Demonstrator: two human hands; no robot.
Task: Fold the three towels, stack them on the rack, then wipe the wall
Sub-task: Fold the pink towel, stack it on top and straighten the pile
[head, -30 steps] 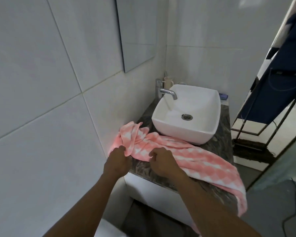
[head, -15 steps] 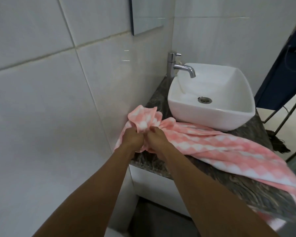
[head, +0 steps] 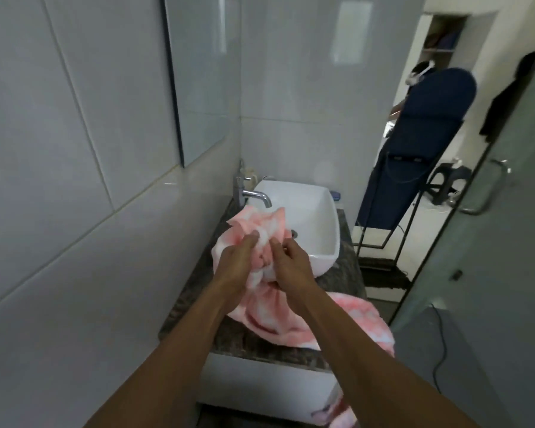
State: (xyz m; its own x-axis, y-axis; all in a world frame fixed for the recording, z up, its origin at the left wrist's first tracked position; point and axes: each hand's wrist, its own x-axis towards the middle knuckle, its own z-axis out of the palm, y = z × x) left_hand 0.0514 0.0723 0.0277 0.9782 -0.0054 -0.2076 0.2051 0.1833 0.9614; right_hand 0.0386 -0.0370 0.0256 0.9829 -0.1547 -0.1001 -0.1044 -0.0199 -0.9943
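Observation:
A pink and white checked towel (head: 261,230) is bunched up and lifted above the dark stone counter (head: 198,310), in front of the white basin (head: 315,217). My left hand (head: 235,267) and my right hand (head: 291,267) grip its gathered top close together. The towel's tail (head: 362,319) trails down over the counter's front right edge. The tiled wall (head: 59,211) runs along the left. No other towels and no rack show.
A chrome tap (head: 250,194) stands at the basin's left rear. A mirror (head: 198,81) hangs on the left wall. A dark blue ironing board (head: 414,149) leans at the right, beside a glass door (head: 491,227) with a handle. A black cable (head: 439,350) lies on the floor.
Both hands have lifted the bunched towel end off the counter and carried it up toward the basin. The view has tilted up and pulled back, showing the doorway.

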